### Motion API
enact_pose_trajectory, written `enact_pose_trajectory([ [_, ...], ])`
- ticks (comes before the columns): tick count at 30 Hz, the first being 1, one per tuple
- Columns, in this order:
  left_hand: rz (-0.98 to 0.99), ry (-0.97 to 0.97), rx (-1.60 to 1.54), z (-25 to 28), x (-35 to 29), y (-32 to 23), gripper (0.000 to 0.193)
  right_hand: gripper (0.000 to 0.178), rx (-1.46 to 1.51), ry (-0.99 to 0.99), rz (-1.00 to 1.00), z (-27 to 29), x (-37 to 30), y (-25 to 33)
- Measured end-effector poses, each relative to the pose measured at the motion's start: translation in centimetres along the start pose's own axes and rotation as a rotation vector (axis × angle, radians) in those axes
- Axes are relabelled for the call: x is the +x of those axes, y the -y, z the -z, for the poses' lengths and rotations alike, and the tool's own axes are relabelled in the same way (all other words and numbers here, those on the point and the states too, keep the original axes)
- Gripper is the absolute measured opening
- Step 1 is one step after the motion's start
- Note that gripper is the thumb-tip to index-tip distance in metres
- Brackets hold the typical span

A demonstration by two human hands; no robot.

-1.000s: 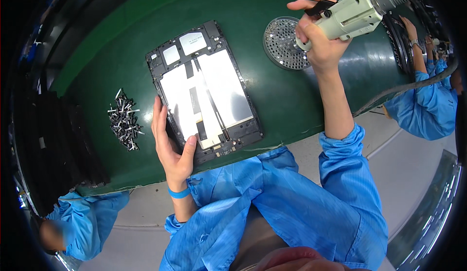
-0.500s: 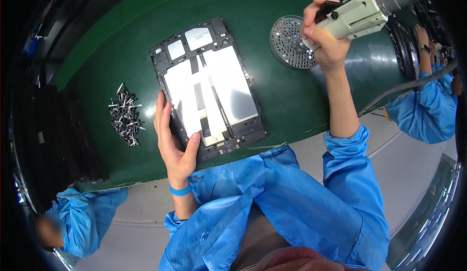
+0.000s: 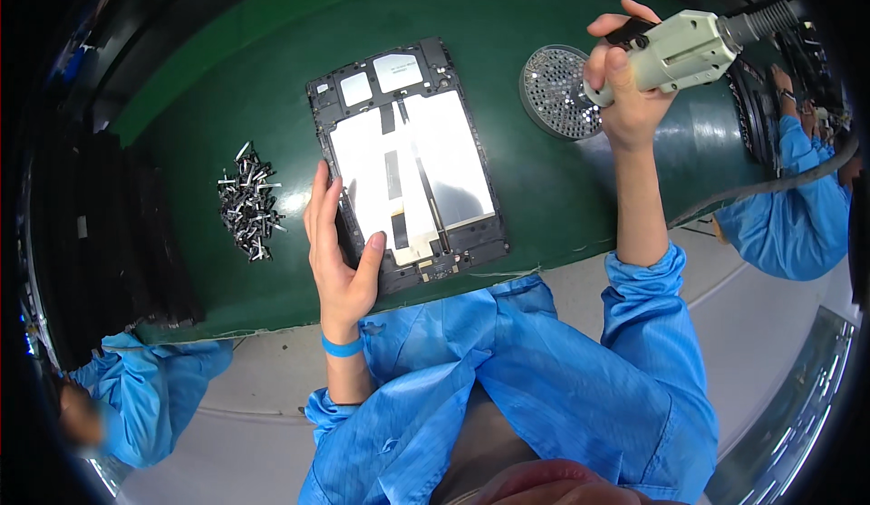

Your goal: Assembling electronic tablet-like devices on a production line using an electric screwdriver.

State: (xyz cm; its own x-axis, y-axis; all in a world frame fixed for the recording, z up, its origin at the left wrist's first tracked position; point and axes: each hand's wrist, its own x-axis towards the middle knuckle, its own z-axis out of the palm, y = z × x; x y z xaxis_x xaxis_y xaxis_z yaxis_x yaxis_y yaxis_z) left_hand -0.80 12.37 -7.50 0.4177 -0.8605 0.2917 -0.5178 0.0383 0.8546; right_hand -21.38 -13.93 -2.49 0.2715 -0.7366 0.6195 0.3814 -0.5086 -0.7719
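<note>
The step in hand appears to be picking up a small part from the perforated dish (image 3: 555,97) at the upper right of the frame, where the nose of the pale green hand tool (image 3: 689,48) meets the dish's right side; whether the tip touches the dish cannot be told. The right grip (image 3: 637,114) is wrapped firmly around the tool, near its black lever (image 3: 632,32). The left grip (image 3: 343,278) is spread, its fingers along the left edge of the tablet-like device (image 3: 362,179) and its thumb over the lower left corner, so the device lies flat in the middle of the frame on the green counter (image 3: 507,16). From here the move seems to call for a straight, steady lift of the tip and a device kept from sliding.

The dish is round and shiny, dotted with small holes, within a clear rim. The tool has a smooth, angular casing and a ribbed grey sleeve (image 3: 761,23). The device shows mirror-like silver panels in a matt black frame. At centre left, thin black and silver strips make a loose, tangled pile (image 3: 251,206) on the glossy counter
</note>
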Motion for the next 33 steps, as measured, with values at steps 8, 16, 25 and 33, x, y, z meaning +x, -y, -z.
enact_pose_trajectory([
  [8,-0.060,0.056,0.063,1.0,-0.5,0.4,0.060,0.046,0.033,0.032,0.009,-0.5,0.1,0.1],
  [16,-0.022,-0.325,0.233,3.8,-0.7,-0.6,0.025,0.043,0.205,0.119,0.037,-5.0,2.0,1.8],
  [25,-0.120,-0.049,0.779,10.7,1.6,2.2,0.014,0.042,0.279,0.094,-0.014,-9.8,2.8,1.1],
  [33,-0.154,-0.027,0.685,9.8,1.6,2.3,0.009,0.045,0.303,0.140,0.038,-9.0,2.1,1.7],
])
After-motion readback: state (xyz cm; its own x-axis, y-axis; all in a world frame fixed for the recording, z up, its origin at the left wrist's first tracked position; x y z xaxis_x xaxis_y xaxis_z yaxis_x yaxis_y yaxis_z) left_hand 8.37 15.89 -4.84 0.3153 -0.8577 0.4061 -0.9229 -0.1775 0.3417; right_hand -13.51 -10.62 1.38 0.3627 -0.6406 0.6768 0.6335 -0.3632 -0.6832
